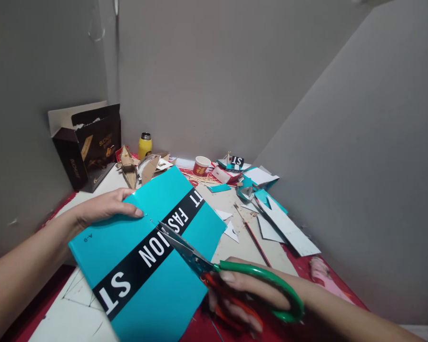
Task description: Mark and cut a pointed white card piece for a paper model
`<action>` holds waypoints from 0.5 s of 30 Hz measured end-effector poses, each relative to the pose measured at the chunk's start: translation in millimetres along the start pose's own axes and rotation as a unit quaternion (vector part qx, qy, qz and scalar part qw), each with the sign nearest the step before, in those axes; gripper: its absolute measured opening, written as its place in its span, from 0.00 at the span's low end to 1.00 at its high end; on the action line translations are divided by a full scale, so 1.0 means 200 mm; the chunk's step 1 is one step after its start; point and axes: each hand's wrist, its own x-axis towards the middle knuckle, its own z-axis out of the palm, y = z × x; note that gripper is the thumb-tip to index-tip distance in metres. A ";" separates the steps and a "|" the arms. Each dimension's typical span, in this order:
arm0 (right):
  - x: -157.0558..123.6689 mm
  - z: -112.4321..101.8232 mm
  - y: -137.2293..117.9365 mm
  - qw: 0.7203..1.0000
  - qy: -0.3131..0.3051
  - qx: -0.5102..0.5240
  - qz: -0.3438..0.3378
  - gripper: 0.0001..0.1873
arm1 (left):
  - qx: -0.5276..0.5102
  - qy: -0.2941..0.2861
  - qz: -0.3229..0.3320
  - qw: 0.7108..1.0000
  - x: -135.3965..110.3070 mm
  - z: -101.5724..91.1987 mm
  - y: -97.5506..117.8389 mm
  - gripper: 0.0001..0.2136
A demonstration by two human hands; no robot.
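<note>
My left hand (116,205) grips the upper left edge of a turquoise cardboard sheet (171,190), thumb on top, fingers hidden beneath. A black band with white lettering runs across the sheet. In my right hand (235,289) is a pair of scissors (196,259) with one green and one red-orange handle. The scissor blades are parted and lie at the sheet near the black band, their tips close to its middle. Part of the lower blade is hidden by the cardboard.
A dark box (96,152) stands at the back left beside a yellow bottle (145,146). Further right are a red paper cup (201,166), thin sticks (207,179) and cardboard scraps (292,228). A pencil (255,240) lies right of the sheet. Grey walls close in the table.
</note>
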 end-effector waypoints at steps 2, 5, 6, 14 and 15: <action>0.03 -0.01 0.07 0.999 0.000 0.045 -0.012 0.37 | -0.010 0.002 0.005 1.000 0.02 0.00 -0.01 0.23; 0.09 -0.02 0.17 0.995 -0.013 0.102 -0.018 0.39 | -0.001 0.014 0.006 1.000 0.04 0.01 -0.04 0.22; 0.11 -0.03 0.20 0.994 -0.013 0.109 -0.017 0.39 | 0.006 0.016 0.006 1.000 0.05 0.01 -0.04 0.22; 0.15 -0.04 0.12 0.999 -0.011 0.018 -0.047 0.37 | -0.018 0.006 0.000 1.000 0.04 0.01 -0.06 0.25; 0.14 -0.04 0.10 0.999 -0.001 0.004 -0.044 0.37 | -0.024 -0.001 0.003 1.000 0.05 0.00 -0.07 0.25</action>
